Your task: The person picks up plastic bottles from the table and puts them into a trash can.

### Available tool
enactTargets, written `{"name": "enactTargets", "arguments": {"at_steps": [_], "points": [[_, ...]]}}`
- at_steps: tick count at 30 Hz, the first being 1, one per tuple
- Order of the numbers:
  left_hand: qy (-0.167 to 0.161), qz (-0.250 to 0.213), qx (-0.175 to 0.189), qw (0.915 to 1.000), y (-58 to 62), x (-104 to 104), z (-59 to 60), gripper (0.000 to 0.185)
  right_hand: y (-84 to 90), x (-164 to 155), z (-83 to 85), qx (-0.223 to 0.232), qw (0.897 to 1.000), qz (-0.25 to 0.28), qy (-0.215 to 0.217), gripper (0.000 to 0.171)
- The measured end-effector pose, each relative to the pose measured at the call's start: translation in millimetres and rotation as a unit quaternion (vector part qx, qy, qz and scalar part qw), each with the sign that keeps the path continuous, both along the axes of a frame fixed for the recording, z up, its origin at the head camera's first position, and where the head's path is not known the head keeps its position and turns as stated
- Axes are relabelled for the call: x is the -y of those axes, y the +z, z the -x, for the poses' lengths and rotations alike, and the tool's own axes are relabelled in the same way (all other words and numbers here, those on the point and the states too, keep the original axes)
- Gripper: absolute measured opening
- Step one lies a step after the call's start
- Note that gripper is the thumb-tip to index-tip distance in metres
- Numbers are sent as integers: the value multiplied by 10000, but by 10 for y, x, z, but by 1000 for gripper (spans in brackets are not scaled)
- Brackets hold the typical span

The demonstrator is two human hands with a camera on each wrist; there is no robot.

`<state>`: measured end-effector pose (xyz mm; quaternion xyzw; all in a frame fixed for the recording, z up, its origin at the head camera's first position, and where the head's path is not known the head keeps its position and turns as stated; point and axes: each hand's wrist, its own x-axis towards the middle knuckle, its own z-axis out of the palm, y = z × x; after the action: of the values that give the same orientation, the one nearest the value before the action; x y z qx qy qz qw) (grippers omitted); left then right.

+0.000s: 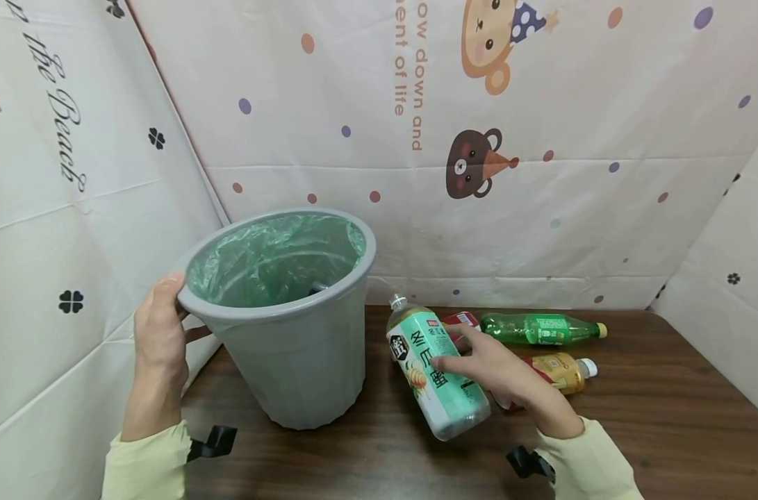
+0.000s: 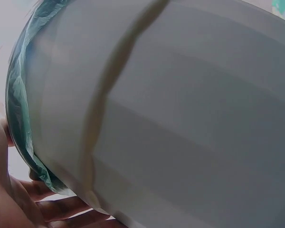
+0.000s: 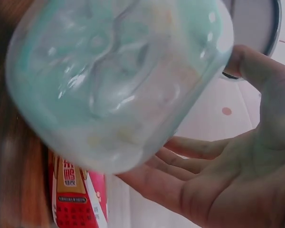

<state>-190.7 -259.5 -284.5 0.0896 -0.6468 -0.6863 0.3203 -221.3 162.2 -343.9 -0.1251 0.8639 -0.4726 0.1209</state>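
Observation:
With my left hand (image 1: 162,333) I grip the rim of a grey trash bin (image 1: 297,368), which leans toward my left. A green plastic liner (image 1: 247,267) covers its inside, and a small dark item shows deep within. In the left wrist view the bin's outer wall (image 2: 190,109) fills most of the picture, with fingers behind its edge. My right hand (image 1: 488,357) holds a large plastic bottle (image 1: 438,371) with a mint-green label, thumb across the label and fingers round the far side. The bottle tilts, its white cap toward the bin; its clear base (image 3: 118,90) faces the right wrist view.
Behind the bottle lies a red package (image 1: 460,319), partly hidden. A green bottle (image 1: 541,329) with a yellow cap lies along the back wall. A yellow-labelled bottle (image 1: 560,371) lies partly behind my right forearm. Printed cloth (image 1: 328,139) hangs around the dark wooden table (image 1: 666,417).

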Motion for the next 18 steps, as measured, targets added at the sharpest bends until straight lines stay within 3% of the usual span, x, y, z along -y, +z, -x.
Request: {"name": "enactTargets", "arguments": {"at_steps": [5, 8, 12, 18], "points": [[22, -8, 30, 10000, 0, 0, -2, 32, 27, -4, 15, 224, 9995, 9, -218, 81], [30, -40, 41, 10000, 0, 2, 2, 32, 25, -24, 23, 530, 9974, 458, -140, 79], [35, -13, 40, 10000, -3, 5, 4, 32, 9, -56, 45, 1063, 9850, 1355, 134, 77], [21, 20, 28, 10000, -3, 7, 6, 32, -11, -66, 80, 1284, 9741, 1851, 213, 74]]}}
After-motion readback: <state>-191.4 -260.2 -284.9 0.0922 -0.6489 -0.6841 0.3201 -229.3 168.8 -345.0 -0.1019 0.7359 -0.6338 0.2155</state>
